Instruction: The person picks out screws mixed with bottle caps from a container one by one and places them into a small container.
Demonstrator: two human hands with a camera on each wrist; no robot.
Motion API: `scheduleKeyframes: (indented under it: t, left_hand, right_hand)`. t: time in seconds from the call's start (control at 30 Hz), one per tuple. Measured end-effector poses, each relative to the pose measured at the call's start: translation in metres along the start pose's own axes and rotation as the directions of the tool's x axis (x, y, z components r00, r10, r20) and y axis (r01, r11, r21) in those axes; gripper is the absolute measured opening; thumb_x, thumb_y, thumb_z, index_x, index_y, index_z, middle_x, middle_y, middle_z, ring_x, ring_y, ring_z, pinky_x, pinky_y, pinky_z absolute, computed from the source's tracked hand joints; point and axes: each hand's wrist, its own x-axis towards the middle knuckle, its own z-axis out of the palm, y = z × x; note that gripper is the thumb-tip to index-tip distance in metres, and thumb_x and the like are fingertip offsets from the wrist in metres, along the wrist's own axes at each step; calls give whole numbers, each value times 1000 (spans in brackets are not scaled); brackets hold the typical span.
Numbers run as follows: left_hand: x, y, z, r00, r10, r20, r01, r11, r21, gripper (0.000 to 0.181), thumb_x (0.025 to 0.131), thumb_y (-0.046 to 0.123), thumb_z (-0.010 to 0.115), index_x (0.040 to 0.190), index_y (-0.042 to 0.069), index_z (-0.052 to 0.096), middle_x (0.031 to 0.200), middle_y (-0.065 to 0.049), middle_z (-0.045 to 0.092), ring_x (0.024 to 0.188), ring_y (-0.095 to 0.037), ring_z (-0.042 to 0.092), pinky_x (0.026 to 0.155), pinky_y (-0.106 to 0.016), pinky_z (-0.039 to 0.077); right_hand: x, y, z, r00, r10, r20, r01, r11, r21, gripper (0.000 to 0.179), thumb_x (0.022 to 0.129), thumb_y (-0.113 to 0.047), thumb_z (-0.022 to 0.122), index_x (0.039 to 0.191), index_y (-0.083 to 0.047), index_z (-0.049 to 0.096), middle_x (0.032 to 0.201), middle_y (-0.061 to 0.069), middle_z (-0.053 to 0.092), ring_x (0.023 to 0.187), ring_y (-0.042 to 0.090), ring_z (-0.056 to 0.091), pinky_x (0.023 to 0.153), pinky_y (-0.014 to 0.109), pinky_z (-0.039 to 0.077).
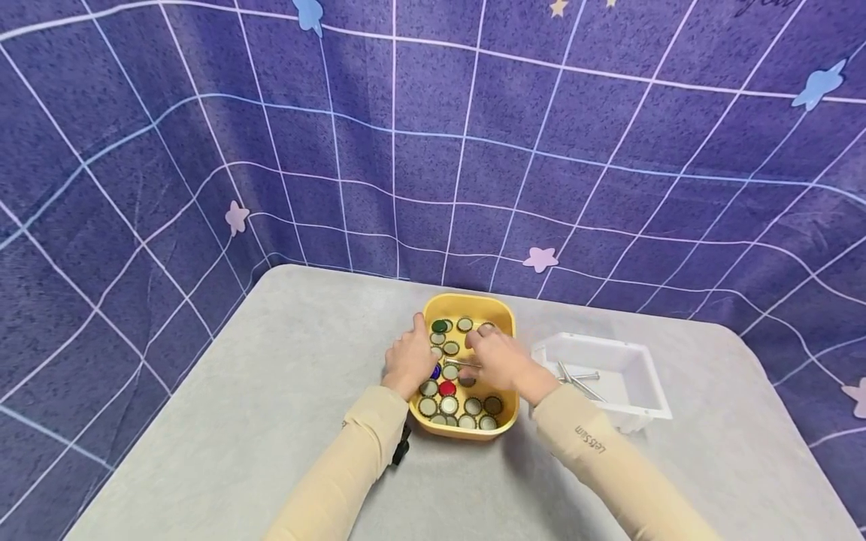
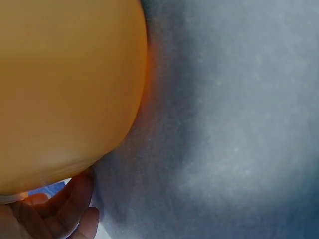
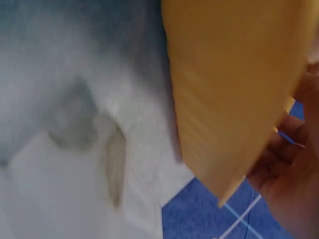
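Observation:
A yellow bin [image 1: 505, 315] holds many loose bottle caps, mostly pale undersides, plus a red cap [image 1: 447, 388], a green cap [image 1: 440, 326] and a blue cap [image 1: 436, 372]. At its left wall, my left hand [image 1: 410, 359] grips the rim; the left wrist view shows those fingers [image 2: 75, 206] curled against the outside of the bin [image 2: 70, 94]. Over the caps, my right hand [image 1: 499, 358] pinches a long silver bolt [image 1: 461, 363], its head pointing left. In the right wrist view, the bin wall [image 3: 224, 89] partly hides this hand [image 3: 289, 169].
A white plastic tray [image 1: 652, 383] stands just right of the yellow bin with several silver bolts [image 1: 583, 385] lying in it. Both sit on a grey tabletop [image 1: 291, 338]. Behind the table hangs a purple-blue curtain [image 1: 433, 165] with a grid and stars.

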Motion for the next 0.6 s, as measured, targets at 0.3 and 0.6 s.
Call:
scheduleKeyframes:
  t: [0.3,0.6]
  left_hand:
    - [1,0,1,1000,-2,-2,2,1000,-1,54,87,19,68,132,12,37,103,-20,71,90,-41,69,76,-53,53]
    - [1,-1,1,1000,0,-4,0,1000,-5,56,87,20,69,133,12,37,105,-19,71,92,-42,69,77,-53,53]
  right_hand:
    - [0,-11,26,999,22,-23,-23,999,-37,42,83,-32,78,110,-7,58,100,11,61,95,33,61,78,45,53]
    - [-1,-12,35,995,95,5,-94,993,-66,24,83,-21,77,97,-10,61,92,9,63,84,29,61,74,45,54]
